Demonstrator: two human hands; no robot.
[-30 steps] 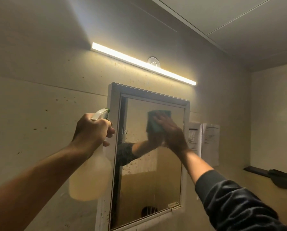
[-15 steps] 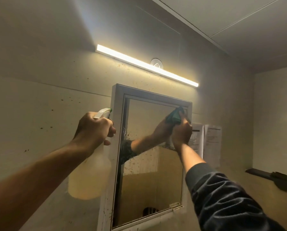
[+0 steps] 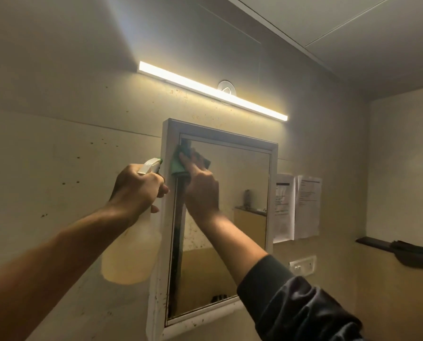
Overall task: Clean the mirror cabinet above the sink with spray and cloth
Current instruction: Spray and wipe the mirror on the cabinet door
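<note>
**Wiping under way at the mirror's top corner, lower glass and frame still dirty**

Head view: The right hand (image 3: 200, 190) lies flat, fingers spread narrow, and presses a green cloth (image 3: 178, 163) against the glass at the upper left corner of the mirror cabinet (image 3: 220, 136). The left hand (image 3: 136, 190) is just beside it, closed around the neck of a spray bottle (image 3: 129, 252) whose pale body hangs below the fist, in front of the wall and touching or nearly touching the cabinet's left edge; which of the two is hard to tell.

As a judgement, the job is in its wiping stage and part done. The glass to the right of the right hand looks fairly clear and shows a tidy reflection. Below that hand, dark specks still dot the lower left of the glass, and the white frame under the left hand is spotted along its side and bottom edge. Those parts seem left to do, along with the frame's top.

The sink is out of the picture, below both hands. Whether the glass is wet with spray cannot be made out. The left forefinger's place on the trigger is hidden by the fist, most of the cloth is covered by the right hand, and its reflection blurs the corner.
</note>
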